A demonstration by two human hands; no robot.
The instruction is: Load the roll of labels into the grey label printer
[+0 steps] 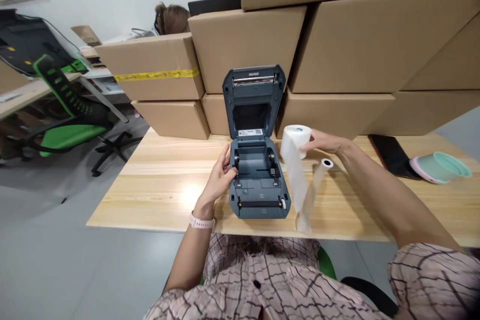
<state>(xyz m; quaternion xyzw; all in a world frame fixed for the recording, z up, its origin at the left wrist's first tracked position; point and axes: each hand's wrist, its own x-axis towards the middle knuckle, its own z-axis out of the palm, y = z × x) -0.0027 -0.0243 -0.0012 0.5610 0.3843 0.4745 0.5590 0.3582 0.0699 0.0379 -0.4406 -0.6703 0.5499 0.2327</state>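
Note:
A dark grey label printer stands on the wooden table with its lid raised, showing the roll bay inside. My left hand is at the printer's left side, its thumb on the rim of the bay and its fingers along the outer wall. To the right of the printer, my right hand grips a white roll of labels from its right side. A strip of the roll hangs down toward the table's front edge. Below my right hand lies a small narrow roll with a dark core, its loose end running toward me.
Cardboard boxes are stacked along the back of the table. A black phone and a mint-green cup lie at the right. A green office chair stands off to the left. Behind the boxes shows the top of a person's head.

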